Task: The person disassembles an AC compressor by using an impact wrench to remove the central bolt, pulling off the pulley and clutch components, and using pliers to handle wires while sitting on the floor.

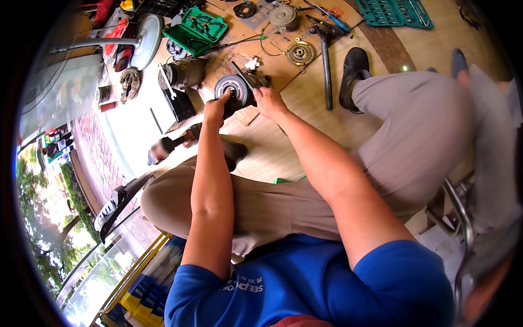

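Between my hands, above the floor, is a round grooved pulley (231, 90) with a silver-grey face and a dark body behind it. My left hand (216, 110) is closed on its near left side, the thumb pressing near the hub. My right hand (269, 103) is closed at its right side, the fingers at the lower end of a thin dark bar (241, 74) that slants along the pulley's right edge. The right fingertips are partly hidden. Just beyond lies a small white piece (252, 63). To the left stands a dark cylindrical machine part (185, 73).
Farther off lie an open green tool case (196, 31), a brass-coloured ring part (300, 52), a round metal housing (284, 18), a long-handled hammer (326, 65) and a teal socket set (395, 12). A fan base (148, 42) stands left. Another person's leg (493, 141) is at right.
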`<state>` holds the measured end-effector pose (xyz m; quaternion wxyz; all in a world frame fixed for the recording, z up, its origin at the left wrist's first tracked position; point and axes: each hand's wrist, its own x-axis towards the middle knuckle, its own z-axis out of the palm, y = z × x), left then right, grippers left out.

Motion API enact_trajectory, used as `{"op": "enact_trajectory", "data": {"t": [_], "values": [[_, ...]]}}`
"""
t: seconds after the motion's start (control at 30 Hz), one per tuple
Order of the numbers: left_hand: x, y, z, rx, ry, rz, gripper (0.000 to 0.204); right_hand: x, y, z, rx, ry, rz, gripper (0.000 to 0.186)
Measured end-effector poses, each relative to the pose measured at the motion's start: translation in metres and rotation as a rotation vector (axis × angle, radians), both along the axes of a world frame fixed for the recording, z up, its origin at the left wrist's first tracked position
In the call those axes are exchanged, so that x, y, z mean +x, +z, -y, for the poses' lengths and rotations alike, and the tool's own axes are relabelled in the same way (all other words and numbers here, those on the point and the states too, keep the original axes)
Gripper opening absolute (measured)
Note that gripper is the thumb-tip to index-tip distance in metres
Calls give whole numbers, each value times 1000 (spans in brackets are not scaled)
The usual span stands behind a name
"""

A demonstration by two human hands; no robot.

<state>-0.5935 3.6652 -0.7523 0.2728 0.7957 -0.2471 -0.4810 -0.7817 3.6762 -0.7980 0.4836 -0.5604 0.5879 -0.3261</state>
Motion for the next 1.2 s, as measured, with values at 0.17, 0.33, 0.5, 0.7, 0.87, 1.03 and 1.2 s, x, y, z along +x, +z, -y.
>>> {"op": "enact_trajectory", "data": {"t": [0.17, 0.33, 0.5, 0.7, 0.87, 1.03, 1.2], "values": [[2, -4, 2, 88, -56, 40, 55, -4, 6, -3, 93, -126, 10, 41], [-5, -2, -2, 51, 2, -62, 40, -8, 4, -1, 124, -136, 25, 41], [-18, 15, -1, -68, -20, -48, 58, -9, -3, -2, 21, -154, -8, 38], [2, 4, 5, -53, -142, 31, 46, -3, 1, -4, 44, -122, -4, 39], [13, -11, 5, -36, -183, 165, 64, -3, 4, -2, 23, -68, -27, 40], [-2, 0, 0, -61, -132, 16, 65, -8, 23, 2, 67, -176, -73, 40], [-3, 6, 3, 10, -88, 61, 57, -9, 18, -4, -30, -25, -54, 38]]}}
